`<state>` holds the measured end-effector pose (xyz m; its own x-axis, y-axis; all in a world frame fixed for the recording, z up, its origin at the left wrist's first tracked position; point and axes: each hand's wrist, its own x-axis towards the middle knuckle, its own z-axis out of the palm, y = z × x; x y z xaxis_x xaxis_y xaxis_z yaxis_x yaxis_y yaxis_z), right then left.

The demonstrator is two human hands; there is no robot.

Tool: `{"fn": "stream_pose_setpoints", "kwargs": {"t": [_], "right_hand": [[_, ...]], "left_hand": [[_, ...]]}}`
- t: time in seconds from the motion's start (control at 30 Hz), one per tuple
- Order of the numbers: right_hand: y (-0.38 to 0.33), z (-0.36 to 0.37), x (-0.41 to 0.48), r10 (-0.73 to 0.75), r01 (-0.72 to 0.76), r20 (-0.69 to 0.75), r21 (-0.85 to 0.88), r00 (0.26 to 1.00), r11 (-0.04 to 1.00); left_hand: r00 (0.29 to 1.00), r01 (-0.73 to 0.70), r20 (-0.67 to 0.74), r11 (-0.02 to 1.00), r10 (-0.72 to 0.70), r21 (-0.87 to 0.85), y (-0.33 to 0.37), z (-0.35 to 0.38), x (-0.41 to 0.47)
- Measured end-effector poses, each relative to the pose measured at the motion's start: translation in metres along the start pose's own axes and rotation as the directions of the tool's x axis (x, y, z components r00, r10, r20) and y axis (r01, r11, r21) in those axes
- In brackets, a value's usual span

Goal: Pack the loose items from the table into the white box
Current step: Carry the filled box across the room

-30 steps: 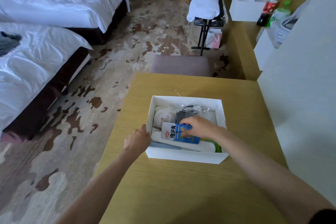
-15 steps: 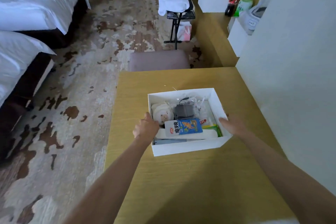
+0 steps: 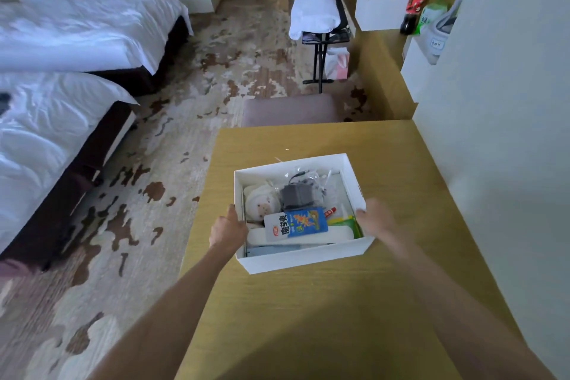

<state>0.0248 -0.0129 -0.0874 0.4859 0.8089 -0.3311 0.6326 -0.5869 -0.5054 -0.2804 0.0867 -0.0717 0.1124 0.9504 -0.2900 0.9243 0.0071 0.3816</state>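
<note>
Two beds, white linen, left of the room on patterned carpet. Desk, yellow-brown wood grain, against a pale wall on the right; its surface around the box is bare. White box, open-topped, sitting on the desk near its left edge, turned slightly askew.

Left hand clasped on the box's left wall, thumb over the rim. Right hand, blurred, pressed against the right wall, fingers partly closed; how firmly it grips cannot be told.

Contents, all inside the box: long white flat item along the near side; blue-and-white carton lying across it; round cream plush piece at left; dark adapter in clear wrap toward the back; green item by the right wall.
</note>
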Motion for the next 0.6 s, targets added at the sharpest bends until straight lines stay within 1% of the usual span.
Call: {"fn": "stream_pose_setpoints", "kwargs": {"t": [0.17,0.3,0.43,0.6], "right_hand": [[-0.052,0.026,-0.017,-0.127,0.127,0.021,-0.022,0.992,0.992],[-0.118,0.056,-0.030,-0.263,0.265,0.091,-0.018,0.961,0.964],[-0.203,0.104,-0.045,-0.393,0.411,0.177,-0.081,0.902,0.908],[-0.321,0.201,-0.085,-0.525,0.563,0.318,-0.036,0.789,0.826]], "left_hand": [[0.987,0.081,-0.138,0.995,-0.087,-0.050,-0.061,-0.018,-0.030],[0.942,0.158,-0.271,0.973,-0.200,-0.169,-0.122,-0.042,-0.062],[0.861,0.286,-0.364,0.929,-0.356,-0.234,-0.200,-0.067,-0.096],[0.731,0.435,-0.411,0.836,-0.545,-0.335,-0.319,-0.103,-0.144]]}}
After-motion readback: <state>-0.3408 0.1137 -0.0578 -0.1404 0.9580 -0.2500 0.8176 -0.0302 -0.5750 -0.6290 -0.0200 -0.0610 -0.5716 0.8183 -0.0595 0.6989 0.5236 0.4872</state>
